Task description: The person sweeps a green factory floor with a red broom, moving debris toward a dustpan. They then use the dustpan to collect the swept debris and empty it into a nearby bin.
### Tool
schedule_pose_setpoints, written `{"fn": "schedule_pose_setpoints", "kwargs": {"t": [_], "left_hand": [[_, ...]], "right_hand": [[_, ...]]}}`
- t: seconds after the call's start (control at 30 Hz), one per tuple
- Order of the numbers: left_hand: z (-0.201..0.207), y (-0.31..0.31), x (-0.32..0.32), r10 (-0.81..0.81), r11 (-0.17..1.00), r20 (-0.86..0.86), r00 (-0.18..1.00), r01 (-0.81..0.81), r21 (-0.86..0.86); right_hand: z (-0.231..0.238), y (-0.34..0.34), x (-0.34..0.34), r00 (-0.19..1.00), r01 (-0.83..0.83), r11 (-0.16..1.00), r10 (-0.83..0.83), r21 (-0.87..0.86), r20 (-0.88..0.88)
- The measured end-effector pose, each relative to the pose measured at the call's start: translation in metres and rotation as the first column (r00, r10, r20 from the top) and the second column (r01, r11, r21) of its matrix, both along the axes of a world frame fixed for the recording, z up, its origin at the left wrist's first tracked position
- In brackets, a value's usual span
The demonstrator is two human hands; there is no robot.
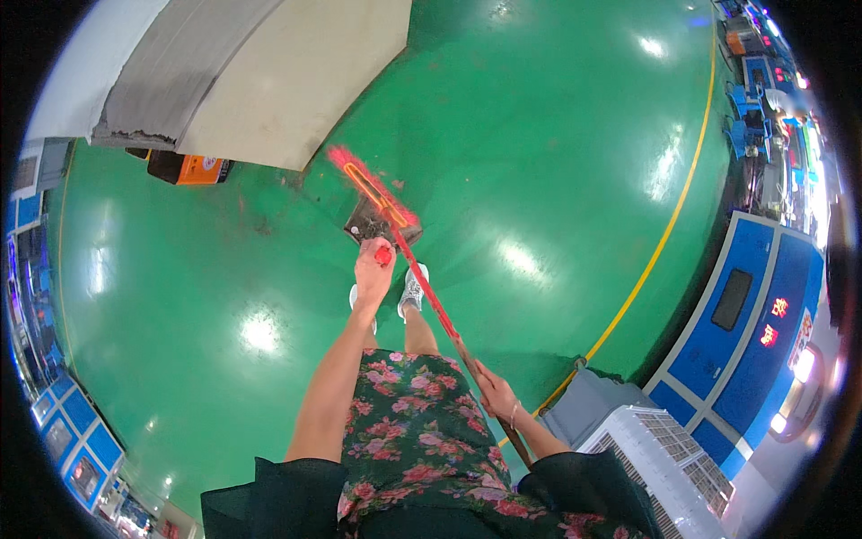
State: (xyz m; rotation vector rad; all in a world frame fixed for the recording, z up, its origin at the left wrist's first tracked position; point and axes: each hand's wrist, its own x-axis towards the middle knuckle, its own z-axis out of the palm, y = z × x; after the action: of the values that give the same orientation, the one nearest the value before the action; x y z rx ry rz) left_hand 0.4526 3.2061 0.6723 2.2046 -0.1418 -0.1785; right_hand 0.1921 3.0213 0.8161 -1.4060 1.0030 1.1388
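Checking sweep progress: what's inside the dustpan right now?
The dark dustpan on the green floor shows one small pale bit near its left edge. The red broom head lies across its far side and hides the rest.

My red broom [422, 278] slants from its handle near my waist down to red bristles on the green floor, just beside a dark dustpan [368, 220] with a red-tipped handle.

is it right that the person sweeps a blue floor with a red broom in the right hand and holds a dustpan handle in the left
Not quite: the floor is green, not blue, as the head view shows. The rest holds: the right hand grips the red broom, and the left hand holds the dustpan handle.
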Motion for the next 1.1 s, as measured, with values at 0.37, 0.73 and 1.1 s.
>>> {"fn": "schedule_pose_setpoints", "kwargs": {"t": [0.37,0.73,1.1], "left_hand": [[0.007,0.036,0.002,0.010,0.998,-0.007,1.000,-0.011,-0.068],[-0.003,0.081,0.005,0.006,0.999,-0.041,0.999,-0.008,-0.047],[0.005,0.147,0.006,-0.203,0.979,-0.078,0.976,0.200,-0.034]], "right_hand": [[-0.126,-0.024,0.075,0.878,-0.133,0.907,0.295,-0.401,0.376],[-0.025,0.014,-0.054,0.912,-0.152,0.976,0.198,-0.154,0.360],[-0.098,0.100,0.023,0.973,0.182,0.913,-0.116,-0.365,0.197]]}}
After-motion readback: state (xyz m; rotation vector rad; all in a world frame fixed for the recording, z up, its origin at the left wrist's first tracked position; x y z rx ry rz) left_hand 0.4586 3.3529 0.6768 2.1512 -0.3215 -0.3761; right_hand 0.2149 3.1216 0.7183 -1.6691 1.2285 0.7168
